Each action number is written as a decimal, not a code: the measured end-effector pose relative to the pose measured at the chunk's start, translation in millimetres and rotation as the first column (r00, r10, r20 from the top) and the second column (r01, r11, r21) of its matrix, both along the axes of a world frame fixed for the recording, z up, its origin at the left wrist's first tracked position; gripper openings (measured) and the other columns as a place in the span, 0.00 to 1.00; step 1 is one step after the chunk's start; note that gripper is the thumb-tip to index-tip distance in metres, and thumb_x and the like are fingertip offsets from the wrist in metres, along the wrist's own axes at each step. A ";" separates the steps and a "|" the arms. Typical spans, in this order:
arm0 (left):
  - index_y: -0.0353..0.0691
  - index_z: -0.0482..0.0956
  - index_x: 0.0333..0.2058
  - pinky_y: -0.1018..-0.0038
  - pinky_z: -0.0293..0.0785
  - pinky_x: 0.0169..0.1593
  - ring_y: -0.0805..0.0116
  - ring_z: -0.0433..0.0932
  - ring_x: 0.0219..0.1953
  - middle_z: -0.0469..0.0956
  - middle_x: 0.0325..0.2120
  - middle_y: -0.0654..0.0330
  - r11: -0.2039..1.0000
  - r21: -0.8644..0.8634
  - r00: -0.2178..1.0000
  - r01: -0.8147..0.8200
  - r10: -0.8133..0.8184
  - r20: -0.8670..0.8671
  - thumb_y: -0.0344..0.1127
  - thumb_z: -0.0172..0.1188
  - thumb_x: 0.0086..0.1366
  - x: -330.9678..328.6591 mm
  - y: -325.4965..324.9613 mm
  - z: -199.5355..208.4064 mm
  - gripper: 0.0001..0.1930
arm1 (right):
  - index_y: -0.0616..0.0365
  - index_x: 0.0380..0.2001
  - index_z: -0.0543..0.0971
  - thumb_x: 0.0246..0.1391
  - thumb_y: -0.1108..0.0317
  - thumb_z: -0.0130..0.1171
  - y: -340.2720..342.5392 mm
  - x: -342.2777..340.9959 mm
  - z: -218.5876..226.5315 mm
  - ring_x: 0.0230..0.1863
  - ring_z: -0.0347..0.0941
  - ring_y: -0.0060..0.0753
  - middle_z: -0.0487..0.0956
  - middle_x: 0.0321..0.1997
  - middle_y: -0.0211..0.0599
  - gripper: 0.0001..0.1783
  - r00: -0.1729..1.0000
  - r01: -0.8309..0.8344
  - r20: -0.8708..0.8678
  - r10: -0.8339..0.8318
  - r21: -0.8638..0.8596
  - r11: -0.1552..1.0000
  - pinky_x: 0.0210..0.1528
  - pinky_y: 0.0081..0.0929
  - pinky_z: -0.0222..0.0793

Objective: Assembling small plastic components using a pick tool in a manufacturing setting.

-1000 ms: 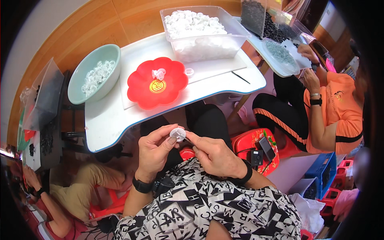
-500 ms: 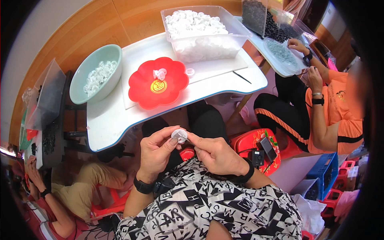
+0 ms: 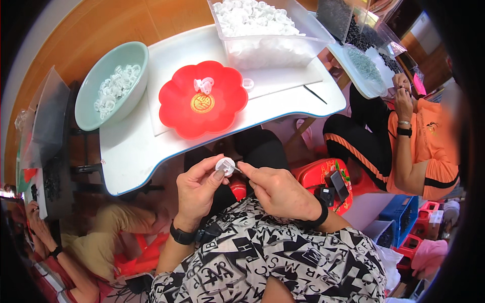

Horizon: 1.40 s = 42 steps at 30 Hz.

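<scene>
Above my lap, my left hand (image 3: 198,188) pinches a small round white plastic part (image 3: 225,166) between thumb and fingers. My right hand (image 3: 275,189) is closed beside it, its index finger stretched toward the part's edge. From these fingers a thin dark tool (image 3: 237,170) reaches the part; most of it is hidden in the grip. Beyond my hands, on the white table (image 3: 126,166), a red flower-shaped dish (image 3: 177,108) holds a few similar white pieces (image 3: 204,85). Another small clear-white piece (image 3: 247,84) lies against the dish's right side.
A pale green bowl (image 3: 86,108) of white parts stands at the table's left, a clear bin (image 3: 273,53) heaped with them at the back. A thin black stick (image 3: 315,94) lies at right. Co-workers sit on both sides; a red stool (image 3: 308,177) with small devices is at my right.
The view has shifted slightly, so the table looks nearer. My left hand keeps the white part, tilted a little differently, and the right-hand tool shows more clearly. The right co-worker's hands have come together.
</scene>
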<state>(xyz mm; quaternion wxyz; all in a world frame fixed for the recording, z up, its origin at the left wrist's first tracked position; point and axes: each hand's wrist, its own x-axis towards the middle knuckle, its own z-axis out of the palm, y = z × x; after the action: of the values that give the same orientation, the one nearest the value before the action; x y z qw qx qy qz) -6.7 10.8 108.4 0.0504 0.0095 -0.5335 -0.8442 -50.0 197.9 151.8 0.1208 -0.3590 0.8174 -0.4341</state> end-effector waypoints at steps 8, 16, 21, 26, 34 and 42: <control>0.27 0.73 0.46 0.78 0.75 0.38 0.73 0.76 0.33 0.75 0.40 0.53 0.999 -0.052 1.000 -0.007 0.008 0.007 0.22 0.56 0.60 -5.6 -6.4 -10.8 0.15 | 0.66 0.48 0.65 0.45 0.79 0.50 -9.8 -8.5 -1.8 0.26 0.73 0.54 0.74 0.23 0.52 0.23 0.999 -0.003 -0.046 0.008 0.110 0.994 0.28 0.43 0.69; 0.29 0.75 0.44 0.78 0.75 0.39 0.71 0.77 0.36 0.75 0.42 0.51 0.972 -0.236 0.999 0.010 -0.018 -0.030 0.22 0.56 0.60 -8.4 -9.0 -9.3 0.13 | 0.67 0.43 0.65 0.42 0.81 0.51 -11.5 -16.3 0.1 0.25 0.73 0.54 0.74 0.23 0.51 0.20 0.995 -0.084 -0.041 0.094 0.197 0.977 0.28 0.42 0.70; 0.28 0.76 0.42 0.79 0.74 0.36 0.72 0.75 0.32 0.75 0.40 0.51 0.833 -0.546 0.987 -0.090 -0.001 -0.163 0.23 0.56 0.59 -10.2 -6.2 -12.7 0.11 | 0.68 0.39 0.65 0.39 0.81 0.52 -18.0 -19.2 12.8 0.25 0.74 0.53 0.75 0.24 0.49 0.19 0.984 -0.115 -0.080 0.159 0.396 0.911 0.27 0.42 0.70; 0.28 0.75 0.43 0.79 0.75 0.40 0.71 0.77 0.38 0.77 0.39 0.52 0.895 -0.437 0.994 -0.095 0.066 -0.082 0.20 0.57 0.58 -12.2 -2.4 -17.1 0.13 | 0.67 0.37 0.65 0.40 0.81 0.51 -20.1 -22.9 -3.6 0.25 0.74 0.53 0.74 0.23 0.50 0.17 0.972 -0.100 -0.141 0.187 0.472 0.876 0.26 0.40 0.71; 0.28 0.74 0.46 0.80 0.74 0.38 0.73 0.76 0.36 0.78 0.39 0.53 0.987 -0.076 0.989 -0.142 0.145 0.032 0.24 0.62 0.56 -8.6 3.8 -20.0 0.17 | 0.66 0.54 0.67 0.58 0.75 0.43 -9.0 -9.7 -12.1 0.21 0.66 0.20 0.71 0.20 0.33 0.21 0.858 0.067 0.511 -0.049 -0.017 0.998 0.26 0.19 0.64; 0.27 0.73 0.45 0.78 0.75 0.42 0.72 0.76 0.37 0.78 0.39 0.54 0.991 -0.030 0.992 -0.130 0.130 0.004 0.22 0.62 0.55 -10.2 8.9 -19.4 0.18 | 0.63 0.52 0.67 0.58 0.73 0.39 -8.3 -5.6 -20.9 0.22 0.68 0.22 0.72 0.20 0.33 0.19 0.817 0.106 0.575 -0.046 -0.073 0.992 0.25 0.22 0.65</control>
<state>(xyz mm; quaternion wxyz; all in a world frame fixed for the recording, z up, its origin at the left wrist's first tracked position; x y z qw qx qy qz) -16.9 19.8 89.0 0.1037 0.0459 -0.5443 -0.8312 -55.6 189.6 131.0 0.3244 -0.1851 0.7341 -0.5671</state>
